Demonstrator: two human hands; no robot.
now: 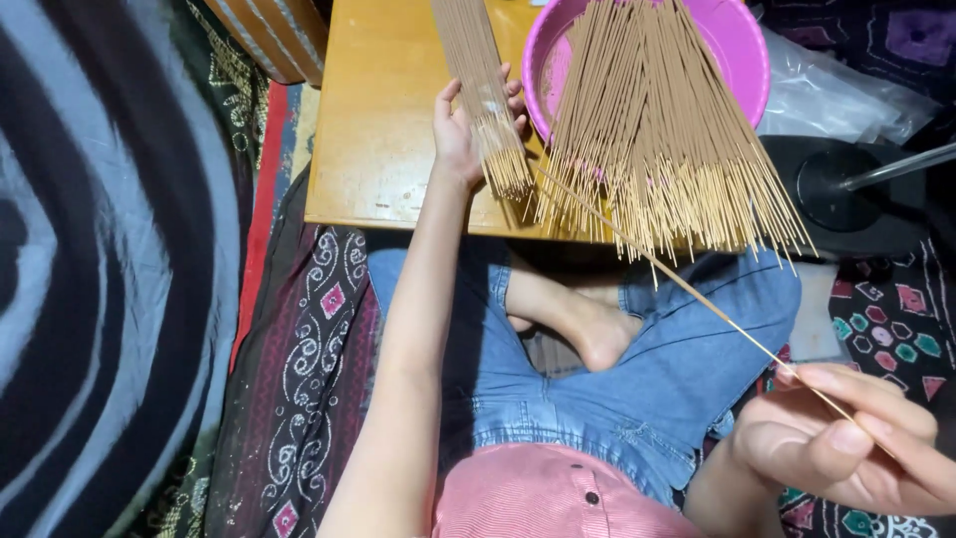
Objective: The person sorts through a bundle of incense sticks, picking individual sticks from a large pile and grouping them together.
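My left hand (468, 130) grips a bundle of thin tan sticks (483, 80) that lies flat on the low wooden table (378, 130), its ends near the table's front edge. My right hand (846, 438), low at the right over my knee, pinches a single long stick (687, 289) that slants up and left toward the bundle. A large fan of the same sticks (657, 130) rests in a pink basin (742, 50), spreading out over the table's front edge.
I sit cross-legged in blue jeans (647, 379) under the table's edge. A black round stand base with a metal pole (846, 189) stands to the right, a clear plastic bag (846, 95) behind it. Patterned cloth (309, 349) covers the floor at the left.
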